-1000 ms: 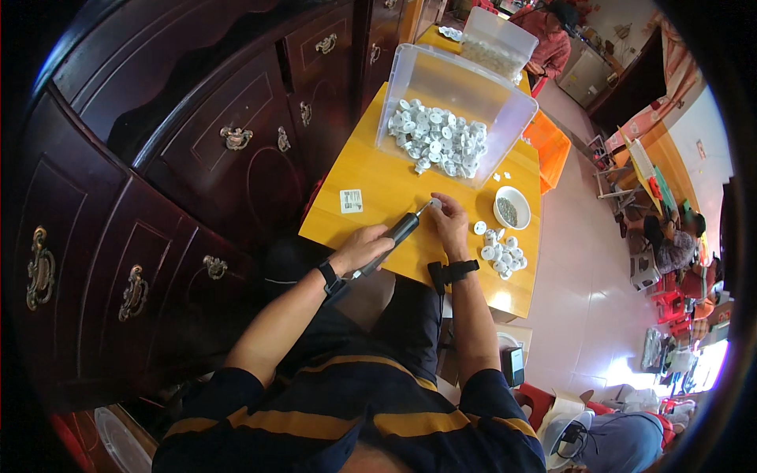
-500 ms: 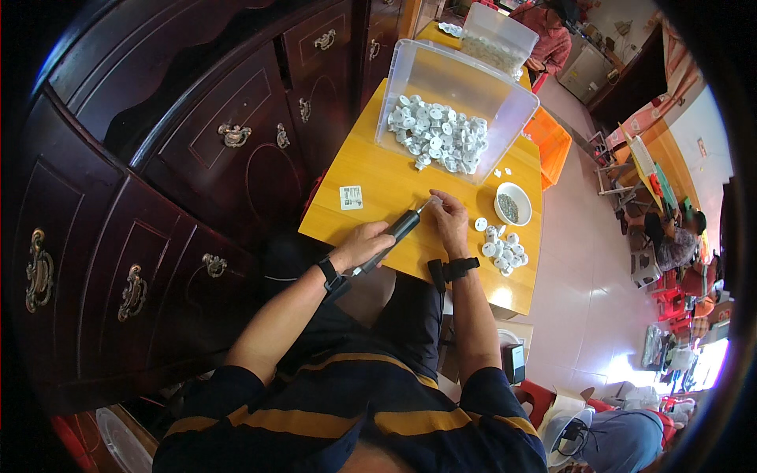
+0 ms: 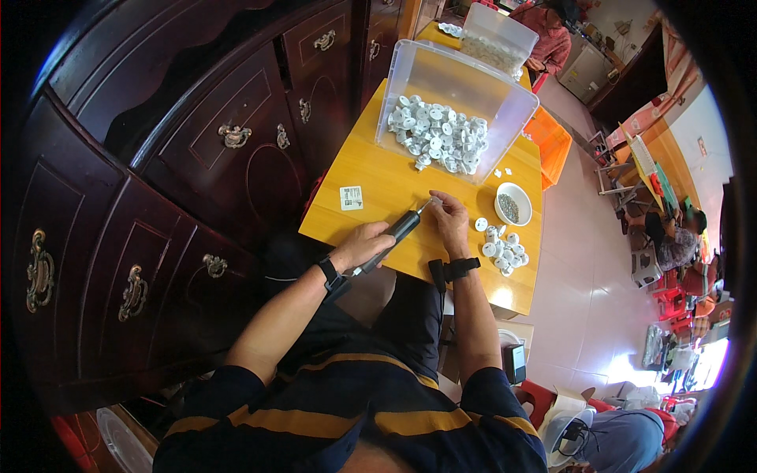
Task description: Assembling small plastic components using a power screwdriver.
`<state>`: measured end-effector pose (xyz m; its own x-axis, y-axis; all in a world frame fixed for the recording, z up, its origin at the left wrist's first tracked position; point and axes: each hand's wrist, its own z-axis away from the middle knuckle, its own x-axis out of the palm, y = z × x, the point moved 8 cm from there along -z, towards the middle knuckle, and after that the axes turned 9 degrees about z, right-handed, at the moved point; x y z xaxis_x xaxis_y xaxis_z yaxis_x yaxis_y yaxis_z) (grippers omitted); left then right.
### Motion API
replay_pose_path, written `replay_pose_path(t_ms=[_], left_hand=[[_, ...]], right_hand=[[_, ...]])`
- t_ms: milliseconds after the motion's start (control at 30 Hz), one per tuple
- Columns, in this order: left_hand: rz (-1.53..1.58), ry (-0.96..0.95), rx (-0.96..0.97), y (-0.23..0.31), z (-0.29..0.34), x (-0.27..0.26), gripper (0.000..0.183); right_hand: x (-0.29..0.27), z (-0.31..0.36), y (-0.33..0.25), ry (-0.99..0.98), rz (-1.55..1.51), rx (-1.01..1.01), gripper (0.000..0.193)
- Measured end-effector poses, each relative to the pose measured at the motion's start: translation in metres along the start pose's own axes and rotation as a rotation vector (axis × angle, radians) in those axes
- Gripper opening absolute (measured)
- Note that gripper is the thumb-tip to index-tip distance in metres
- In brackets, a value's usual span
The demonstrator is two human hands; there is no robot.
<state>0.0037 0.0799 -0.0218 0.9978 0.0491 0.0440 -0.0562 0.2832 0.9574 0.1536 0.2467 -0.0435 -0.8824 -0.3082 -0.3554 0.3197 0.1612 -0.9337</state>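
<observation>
The left hand (image 3: 365, 243) wraps its grip round an electric screwdriver (image 3: 404, 227), bit (image 3: 425, 206) angled toward the small white part (image 3: 436, 202) the right hand (image 3: 452, 224) pinches over the bench (image 3: 361, 162), seemingly for steadiness; a white bowl (image 3: 525, 207) sits near, presumably for reach.

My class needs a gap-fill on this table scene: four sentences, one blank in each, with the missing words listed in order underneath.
1. The dark handheld tool is gripped by the person's ____.
2. The white bowl stands to the ____ of the right hand.
3. The large see-through bin holds a heap of small parts that are mostly ____ in colour.
4. The crate just beyond the right edge of the table is coloured ____.

Missing words: left hand; right; white; orange.
</observation>
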Motion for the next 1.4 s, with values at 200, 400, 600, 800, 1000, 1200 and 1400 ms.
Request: replay_pose_path(t_ms=[200,400,600,800,1000,1200,1400], left_hand=[[0.002,0.002,-0.003,-0.003,-0.001,-0.001,0.024],[0.011,-0.005,-0.006,-0.001,-0.001,0.000,0.025],[0.013,0.008,-0.015,0.000,0.000,-0.001,0.025],[0.067,0.000,-0.025,-0.002,-0.001,0.000,0.023],[0.084,-0.006,-0.052,-0.003,-0.003,0.001,0.022],[0.092,-0.024,-0.054,-0.003,-0.003,0.000,0.021],[0.092,-0.026,-0.056,-0.002,-0.002,0.001,0.022]], right_hand=[[0.000,-0.001,-0.001,0.023,0.020,-0.037,0.025],[-0.003,0.000,-0.004,0.029,0.065,-0.050,0.024],[-0.006,0.004,-0.014,0.045,0.121,-0.051,0.024],[-0.009,0.005,-0.025,0.060,0.243,-0.191,0.024],[-0.010,0.004,-0.025,0.055,0.264,-0.209,0.024],[-0.009,0.007,-0.033,0.065,0.318,-0.260,0.025],[-0.010,0.008,-0.032,0.082,0.308,-0.276,0.025]])
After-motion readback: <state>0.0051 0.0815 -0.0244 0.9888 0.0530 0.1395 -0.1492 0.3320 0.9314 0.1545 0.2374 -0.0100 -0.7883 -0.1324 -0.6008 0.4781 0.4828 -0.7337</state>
